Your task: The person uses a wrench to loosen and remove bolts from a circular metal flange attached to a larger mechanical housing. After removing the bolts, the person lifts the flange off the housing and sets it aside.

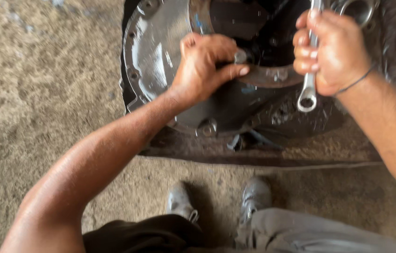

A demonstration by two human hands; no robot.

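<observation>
Steel housing on the dirt floor, our two hands at work on its bolts.

We kneel over the housing (160, 61), a grey round cover with a dark opening in its middle. Our left hand (205, 65) is closed around a small bolt (240, 56) at the rim of that opening, fingers and thumb pinching it, so we judge it is being turned by hand. Our right hand (334, 51), right of the opening, is clenched on a spanner (309, 75), whose ring end hangs free below the fist and sits on no bolt. One bolt head (207, 127) shows on the housing's lower edge, seated; empty holes show along its left rim. We judge the bolt work partly done. Our shoes (254, 194) stand below the housing.
</observation>
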